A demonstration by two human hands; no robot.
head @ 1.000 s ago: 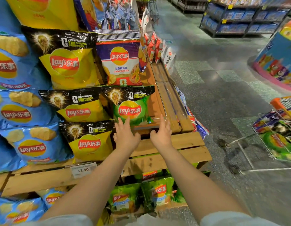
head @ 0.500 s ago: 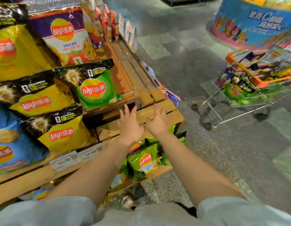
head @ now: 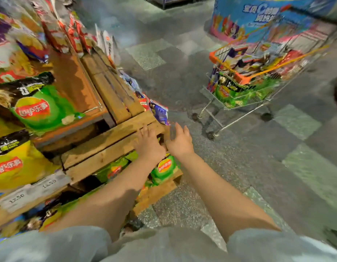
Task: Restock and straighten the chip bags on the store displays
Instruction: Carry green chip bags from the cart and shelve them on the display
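Both hands have drawn back from the green chip bag (head: 41,108) on the upper shelf and now hover by the corner of the wooden display (head: 114,142), while the view has swung toward the aisle. Neither hand holds anything: the left hand (head: 148,143) and the right hand (head: 180,141) sit close together but apart, fingers straight and loosely spread, palms down. Whether the left palm touches the plank under it is unclear through the motion blur.

Left of the left hand and above it, the glossy green bag with its black top band lies on an orange-brown shelf board. Further left and lower, a yellow chip bag (head: 14,163) of the same crinkled foil sits over a pale price strip (head: 31,190). Just below both wrists, smaller green bags (head: 163,170) are tucked into the bottom tier of rough, knotty slats.

Beyond the right hand, well apart, a wire shopping cart (head: 245,87) with orange trim stands loaded with shiny bags. It rests on a speckled grey and pale green tiled floor (head: 239,157). Behind the cart rises a round blue promotional stand (head: 258,17).
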